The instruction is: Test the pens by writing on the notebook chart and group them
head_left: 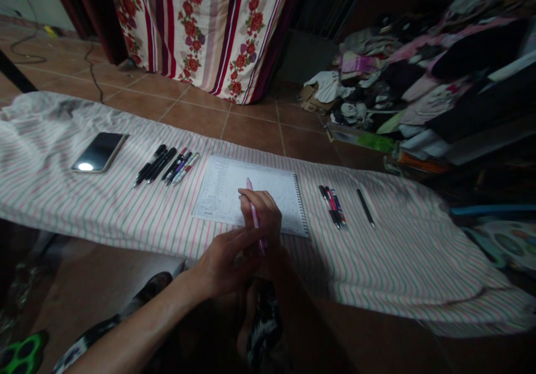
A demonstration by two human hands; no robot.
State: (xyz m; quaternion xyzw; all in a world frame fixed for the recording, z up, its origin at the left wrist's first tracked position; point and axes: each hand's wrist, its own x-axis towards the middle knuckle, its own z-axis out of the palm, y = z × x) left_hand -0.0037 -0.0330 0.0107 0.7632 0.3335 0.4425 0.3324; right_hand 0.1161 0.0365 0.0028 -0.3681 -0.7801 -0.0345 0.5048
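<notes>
Fingers (267, 200) and forearms (154, 315) bare; dark lower clothing (264, 329), irregular pale blotches.

At the cloth's near edge (125, 235), the left hand (226, 261) is partly hiding the right hand (266, 209); notebook print (214, 192) is blurring.

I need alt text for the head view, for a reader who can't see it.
A person's right hand holds a pink pen over a spiral-bound notebook, the left hand overlapping it in view near the wrist. On the striped cloth, a smartphone and a row of pens lie left of the notebook, and more pens lie to its right.
</notes>
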